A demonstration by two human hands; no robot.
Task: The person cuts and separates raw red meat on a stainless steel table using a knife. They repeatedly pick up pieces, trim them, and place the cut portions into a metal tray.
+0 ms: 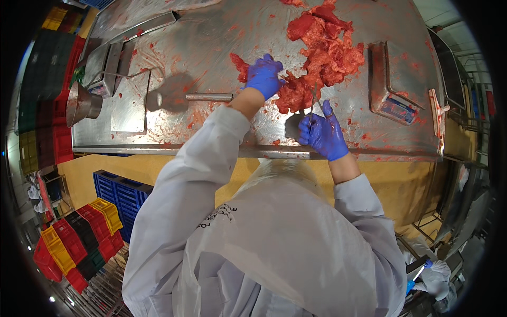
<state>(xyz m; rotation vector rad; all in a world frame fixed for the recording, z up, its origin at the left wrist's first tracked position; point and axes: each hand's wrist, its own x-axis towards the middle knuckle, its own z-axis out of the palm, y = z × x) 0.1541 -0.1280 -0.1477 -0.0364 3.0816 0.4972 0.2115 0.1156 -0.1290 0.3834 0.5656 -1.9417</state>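
My left hand [264, 77], in a blue glove, is closed with its fingers curled over a small piece of raw meat [239, 66] that sticks out on its left side. Its thumb side lies by the large heap of raw red meat [330, 53]. In my right hand [323, 132], also gloved in blue and smeared red, is a knife. The handle is hidden in the fist, and the thin knife blade [315, 95] points away from me at the near edge of the heap. The meat rests on a steel table [200, 53] streaked with red.
A scale [398, 87] stands right of the meat, another scale [103, 68] at left. A metal rod [209, 97] lies left of my left hand, and a metal funnel [83, 105] sits at the left edge. Stacked crates [79, 240] and a blue pallet [122, 198] are on the floor.
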